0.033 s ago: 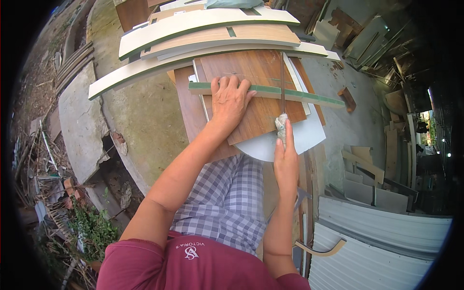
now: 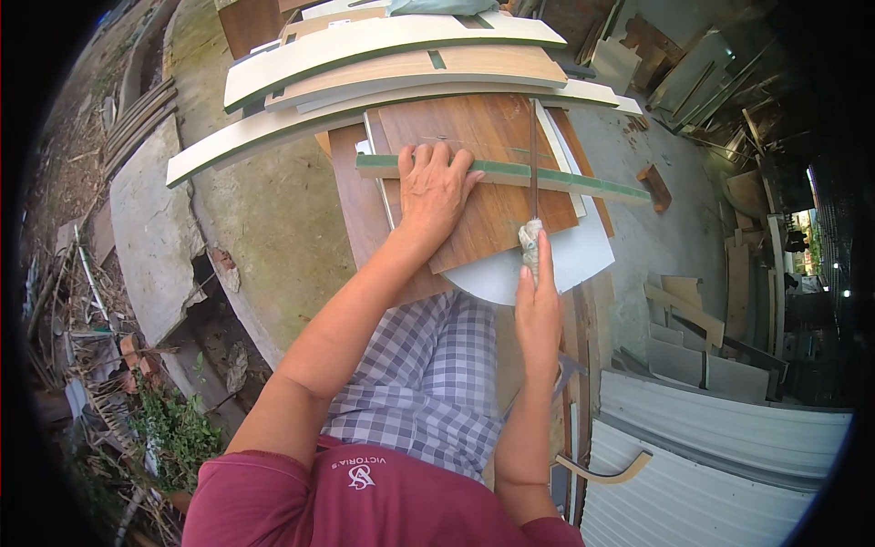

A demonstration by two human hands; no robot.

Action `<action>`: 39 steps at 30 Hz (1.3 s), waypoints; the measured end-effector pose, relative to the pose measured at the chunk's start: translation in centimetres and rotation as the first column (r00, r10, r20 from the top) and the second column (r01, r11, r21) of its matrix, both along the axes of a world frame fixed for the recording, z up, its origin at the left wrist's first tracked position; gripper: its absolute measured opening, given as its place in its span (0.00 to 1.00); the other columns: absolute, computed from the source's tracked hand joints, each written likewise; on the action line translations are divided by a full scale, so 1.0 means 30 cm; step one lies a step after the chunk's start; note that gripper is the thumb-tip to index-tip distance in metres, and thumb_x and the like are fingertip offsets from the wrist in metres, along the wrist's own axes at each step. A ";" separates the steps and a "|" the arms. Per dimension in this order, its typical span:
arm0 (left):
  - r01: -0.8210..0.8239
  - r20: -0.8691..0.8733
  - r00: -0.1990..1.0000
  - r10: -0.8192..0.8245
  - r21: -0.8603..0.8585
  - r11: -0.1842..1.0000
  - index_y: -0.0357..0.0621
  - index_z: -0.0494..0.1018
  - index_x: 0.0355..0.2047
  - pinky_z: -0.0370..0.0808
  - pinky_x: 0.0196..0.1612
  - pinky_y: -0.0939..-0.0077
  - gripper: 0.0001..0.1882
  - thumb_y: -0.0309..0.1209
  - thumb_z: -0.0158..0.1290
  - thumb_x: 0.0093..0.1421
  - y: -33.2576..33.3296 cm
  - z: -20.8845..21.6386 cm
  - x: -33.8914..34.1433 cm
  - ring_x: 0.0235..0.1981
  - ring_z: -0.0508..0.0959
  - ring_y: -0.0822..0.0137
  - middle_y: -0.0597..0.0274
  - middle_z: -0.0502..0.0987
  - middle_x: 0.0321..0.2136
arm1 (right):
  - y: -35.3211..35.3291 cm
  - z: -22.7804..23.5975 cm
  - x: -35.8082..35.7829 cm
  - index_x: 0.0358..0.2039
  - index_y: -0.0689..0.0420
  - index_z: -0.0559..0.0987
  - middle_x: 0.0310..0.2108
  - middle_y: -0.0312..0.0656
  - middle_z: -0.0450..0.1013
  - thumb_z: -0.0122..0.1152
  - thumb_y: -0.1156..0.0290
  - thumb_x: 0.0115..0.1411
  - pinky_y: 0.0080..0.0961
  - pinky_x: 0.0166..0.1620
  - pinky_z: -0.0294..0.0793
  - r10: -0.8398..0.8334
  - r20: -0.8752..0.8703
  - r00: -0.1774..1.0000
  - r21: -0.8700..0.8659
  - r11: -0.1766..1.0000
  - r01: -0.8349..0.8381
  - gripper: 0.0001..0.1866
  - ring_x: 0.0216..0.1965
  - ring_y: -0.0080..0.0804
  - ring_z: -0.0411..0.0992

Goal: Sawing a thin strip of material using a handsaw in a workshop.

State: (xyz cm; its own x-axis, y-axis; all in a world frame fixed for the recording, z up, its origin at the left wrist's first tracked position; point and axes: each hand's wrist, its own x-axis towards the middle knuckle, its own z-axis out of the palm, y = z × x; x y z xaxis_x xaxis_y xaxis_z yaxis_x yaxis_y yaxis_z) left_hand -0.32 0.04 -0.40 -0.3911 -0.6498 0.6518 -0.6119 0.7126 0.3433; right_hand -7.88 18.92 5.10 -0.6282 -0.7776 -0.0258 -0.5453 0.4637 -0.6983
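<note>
My left hand [image 2: 432, 193] curls its fingers over a narrow strip with a green upper face [image 2: 501, 169], holding it down across a brown wood-grain board [image 2: 478, 228]. A slim rust-brown blade [image 2: 533, 137] crosses the strip right of that hand, pointing away from me. Whether it is a saw or a file I cannot make out. My right hand [image 2: 540, 305] is closed round its pale wrapped handle [image 2: 530, 239], with a finger stretched along the side. Below the board, a white rounded sheet [image 2: 583, 260] sticks out towards me.
Long pale curved boards [image 2: 392, 55] with green edges are stacked beyond the work. A small brown block [image 2: 653, 187] lies on the floor to the right. Corrugated white panels [image 2: 711, 465] are at lower right; broken concrete slabs [image 2: 155, 228] and plants [image 2: 178, 424] at left.
My right hand and the wrapped handle have drawn back slightly towards me, the blade sliding along with them. My left hand and the green strip stay in place.
</note>
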 end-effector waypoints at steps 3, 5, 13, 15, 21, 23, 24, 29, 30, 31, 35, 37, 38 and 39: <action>-0.003 -0.004 1.000 0.003 0.006 1.000 0.50 0.74 0.36 0.61 0.52 0.58 0.09 0.38 0.57 0.57 -0.003 0.009 0.000 0.39 0.72 0.58 0.62 0.71 0.31 | 0.112 -0.054 0.048 0.67 0.48 0.59 0.59 0.55 0.67 0.45 0.70 0.68 0.42 0.55 0.70 -0.048 0.000 0.999 0.032 0.998 0.048 0.26 0.57 0.55 0.68; -0.004 0.001 1.000 0.004 0.009 1.000 0.50 0.74 0.35 0.61 0.52 0.59 0.09 0.38 0.58 0.57 -0.001 0.006 0.005 0.39 0.72 0.58 0.62 0.71 0.31 | 0.219 -0.083 0.101 0.67 0.49 0.59 0.59 0.55 0.66 0.45 0.70 0.68 0.41 0.55 0.70 -0.064 -0.008 0.998 0.039 0.997 0.065 0.27 0.57 0.54 0.68; -0.061 -0.035 0.998 0.061 -0.007 0.998 0.49 0.74 0.38 0.60 0.52 0.59 0.10 0.38 0.57 0.59 -0.023 -0.004 -0.019 0.40 0.71 0.59 0.62 0.72 0.32 | 0.184 -0.046 0.066 0.67 0.48 0.60 0.59 0.54 0.67 0.46 0.71 0.68 0.41 0.54 0.70 -0.068 -0.048 0.997 0.023 0.997 0.069 0.27 0.58 0.53 0.68; -0.092 -0.017 0.996 0.092 0.005 0.996 0.49 0.74 0.38 0.60 0.52 0.59 0.10 0.37 0.56 0.59 -0.052 0.000 -0.011 0.40 0.71 0.58 0.62 0.72 0.33 | 0.148 -0.009 0.011 0.67 0.48 0.59 0.59 0.54 0.67 0.46 0.70 0.68 0.42 0.54 0.71 -0.029 -0.068 0.997 0.011 0.999 0.030 0.27 0.57 0.54 0.69; -0.042 0.010 0.999 0.042 0.005 0.999 0.50 0.75 0.39 0.59 0.52 0.60 0.10 0.38 0.56 0.59 -0.041 -0.012 0.037 0.39 0.71 0.58 0.61 0.72 0.33 | 0.128 0.068 0.014 0.68 0.46 0.59 0.55 0.55 0.71 0.46 0.69 0.69 0.43 0.51 0.71 0.057 -0.007 0.998 0.120 0.991 -0.056 0.27 0.54 0.56 0.71; 0.001 0.013 1.000 -0.001 0.013 1.000 0.50 0.75 0.39 0.59 0.52 0.60 0.10 0.38 0.56 0.59 -0.034 -0.006 0.043 0.39 0.71 0.58 0.62 0.72 0.33 | 0.148 0.041 0.027 0.68 0.45 0.59 0.54 0.56 0.71 0.46 0.69 0.69 0.43 0.51 0.71 0.058 0.000 0.998 0.108 0.993 -0.058 0.27 0.53 0.56 0.71; 0.013 0.010 1.000 -0.013 0.004 1.000 0.50 0.75 0.39 0.59 0.52 0.60 0.10 0.38 0.57 0.59 -0.030 0.003 0.044 0.39 0.71 0.58 0.62 0.73 0.33 | 0.156 0.027 0.032 0.69 0.44 0.58 0.55 0.58 0.70 0.45 0.69 0.68 0.42 0.51 0.70 0.055 -0.004 0.998 0.061 0.997 -0.055 0.28 0.53 0.56 0.71; 0.001 0.010 1.000 -0.001 -0.005 1.000 0.50 0.76 0.38 0.60 0.52 0.60 0.11 0.40 0.57 0.58 -0.023 0.010 0.044 0.39 0.72 0.59 0.63 0.73 0.32 | 0.050 0.044 0.017 0.69 0.42 0.56 0.55 0.59 0.69 0.44 0.68 0.68 0.41 0.51 0.69 0.016 0.042 0.999 0.072 0.997 -0.020 0.29 0.52 0.57 0.72; -0.002 0.008 1.000 0.002 -0.002 1.000 0.50 0.76 0.37 0.60 0.51 0.61 0.11 0.40 0.57 0.58 -0.019 0.010 0.044 0.39 0.72 0.59 0.63 0.73 0.31 | 0.014 0.046 0.003 0.69 0.43 0.56 0.55 0.59 0.70 0.43 0.68 0.69 0.41 0.51 0.69 0.018 0.058 0.998 0.080 0.997 -0.022 0.29 0.52 0.57 0.72; -0.006 0.007 1.000 0.006 0.002 1.000 0.50 0.76 0.37 0.60 0.51 0.61 0.11 0.41 0.58 0.57 -0.018 0.009 0.042 0.39 0.72 0.59 0.63 0.73 0.31 | -0.012 0.046 -0.008 0.69 0.43 0.56 0.55 0.59 0.70 0.43 0.68 0.69 0.41 0.51 0.69 0.019 0.073 0.997 0.087 0.996 -0.025 0.28 0.52 0.57 0.72; -0.020 0.007 1.000 0.020 0.000 1.000 0.50 0.76 0.36 0.60 0.51 0.62 0.12 0.42 0.58 0.57 -0.020 -0.003 0.036 0.38 0.72 0.59 0.63 0.72 0.31 | -0.047 -0.006 -0.016 0.69 0.44 0.56 0.52 0.58 0.72 0.45 0.68 0.68 0.47 0.46 0.72 0.008 0.052 0.999 0.091 0.996 -0.013 0.28 0.47 0.60 0.74; -0.023 0.014 1.000 0.022 0.028 0.999 0.51 0.76 0.36 0.60 0.51 0.61 0.12 0.42 0.58 0.57 -0.020 0.005 0.037 0.38 0.71 0.59 0.63 0.72 0.31 | 0.010 -0.031 0.023 0.69 0.44 0.56 0.53 0.56 0.72 0.45 0.68 0.68 0.47 0.46 0.72 0.018 -0.077 0.997 0.012 1.000 -0.017 0.28 0.47 0.58 0.74; -0.025 0.014 1.000 0.024 0.032 0.999 0.51 0.76 0.36 0.60 0.51 0.61 0.12 0.42 0.58 0.57 -0.021 0.008 0.038 0.38 0.71 0.59 0.63 0.72 0.31 | 0.053 -0.042 0.046 0.69 0.44 0.56 0.53 0.56 0.72 0.45 0.68 0.68 0.47 0.46 0.72 0.020 -0.077 0.997 0.015 1.000 -0.019 0.28 0.47 0.58 0.74; -0.025 0.016 1.000 0.024 0.028 0.999 0.51 0.76 0.36 0.60 0.51 0.61 0.12 0.42 0.58 0.57 -0.021 0.011 0.038 0.38 0.71 0.59 0.63 0.72 0.30 | 0.107 -0.053 0.071 0.69 0.44 0.56 0.54 0.56 0.71 0.45 0.69 0.68 0.46 0.46 0.72 0.009 -0.075 0.997 0.011 1.000 -0.008 0.29 0.48 0.58 0.74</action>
State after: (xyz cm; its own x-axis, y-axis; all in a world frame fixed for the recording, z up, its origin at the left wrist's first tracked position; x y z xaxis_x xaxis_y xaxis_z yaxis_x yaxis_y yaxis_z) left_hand 0.83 -0.60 -0.07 -0.3847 -0.6772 0.6272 -0.6343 0.6876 0.3534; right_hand -5.74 22.14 3.53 -0.6218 -0.7830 0.0129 -0.6003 0.4660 -0.6500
